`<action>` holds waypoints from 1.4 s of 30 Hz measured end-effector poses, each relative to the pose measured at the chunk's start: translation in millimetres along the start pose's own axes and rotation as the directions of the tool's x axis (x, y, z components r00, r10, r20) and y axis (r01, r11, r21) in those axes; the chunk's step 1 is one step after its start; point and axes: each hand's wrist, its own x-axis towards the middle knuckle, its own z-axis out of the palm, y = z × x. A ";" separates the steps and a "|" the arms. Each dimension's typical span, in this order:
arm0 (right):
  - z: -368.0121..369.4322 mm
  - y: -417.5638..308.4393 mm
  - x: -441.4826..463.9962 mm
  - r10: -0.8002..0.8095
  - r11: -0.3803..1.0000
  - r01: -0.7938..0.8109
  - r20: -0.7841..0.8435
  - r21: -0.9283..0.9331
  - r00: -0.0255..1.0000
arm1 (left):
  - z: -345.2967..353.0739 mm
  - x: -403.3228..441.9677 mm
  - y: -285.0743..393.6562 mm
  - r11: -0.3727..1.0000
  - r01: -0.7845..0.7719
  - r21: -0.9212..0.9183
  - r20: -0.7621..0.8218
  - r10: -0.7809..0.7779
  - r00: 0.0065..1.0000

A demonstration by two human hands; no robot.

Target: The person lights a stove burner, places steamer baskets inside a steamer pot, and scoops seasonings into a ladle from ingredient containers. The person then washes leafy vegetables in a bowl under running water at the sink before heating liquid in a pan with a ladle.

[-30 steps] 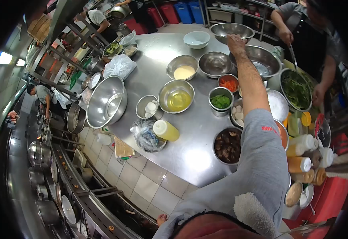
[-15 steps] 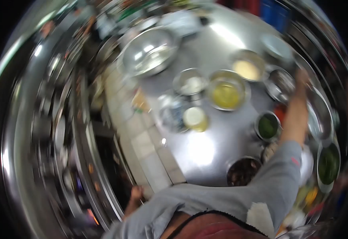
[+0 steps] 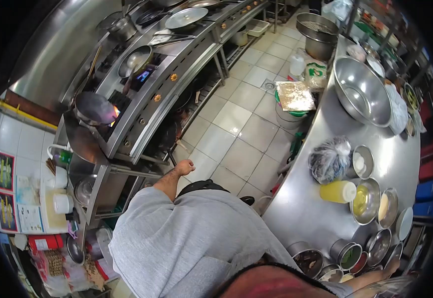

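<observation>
A shiny stainless-steel table spans 3 o'clock; a dark, round metal wok sits toward 10. At 4 o'clock the right hand is near a round silver metal bowl, its grip too small to tell. The left hand, toward 8, curls into a loose fist.

The stove runs along the left, the bench along the right, with the floor between. A wok sits nearer on the stove, a pan behind it. On the bench, a large bowl stands behind a bag; before the bag, a bottle stands left of a bowl of liquid. The left hand is above the floor, the right hand near clustered bowls at the bench's near end.
</observation>
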 end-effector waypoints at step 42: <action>-391.0 -925.7 -1076.6 -0.758 0.319 -0.186 0.132 0.929 -0.639 | 106.1 -88.8 -327.2 0.658 0.301 -0.690 -0.277 -0.624 0.731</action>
